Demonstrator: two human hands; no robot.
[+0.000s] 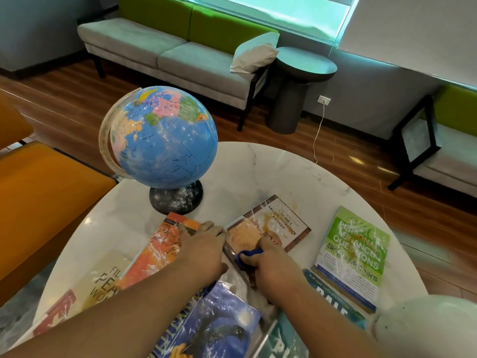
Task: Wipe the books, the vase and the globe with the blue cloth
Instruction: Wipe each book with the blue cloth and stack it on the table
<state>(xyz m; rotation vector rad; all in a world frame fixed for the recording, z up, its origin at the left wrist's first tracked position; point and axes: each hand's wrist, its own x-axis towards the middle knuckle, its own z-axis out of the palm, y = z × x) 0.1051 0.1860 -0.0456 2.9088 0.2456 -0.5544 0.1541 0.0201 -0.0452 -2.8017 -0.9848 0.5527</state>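
**Clerk:** Item one, the blue cloth?

**Checker:** Blue cloth (249, 254), bunched. Only a small fold shows, poking out to the left from under the curled fingers (268, 244) of the right hand (268, 267). Those fingers are closed round it and press it onto the near left part of the brown book (273, 226).

**Clerk:** Left hand?

**Checker:** Left hand (204, 251), palm down. The fingers (206, 227) are straight and hold nothing. They lie on the orange book (160, 251), with the tips at the brown book's left edge.

**Clerk:** Other stock on the table?

**Checker:** Table (271, 171), round, white marble top.
- Globe (162, 135), on a dark base at the far left, beyond the hands and touching neither, streaked white.
- Green book (353, 251), at right, smeared.
- Blue book (219, 324), nearest, between the forearms, smeared.
- White rounded object (426, 329), at the near right edge, too blurred to identify.
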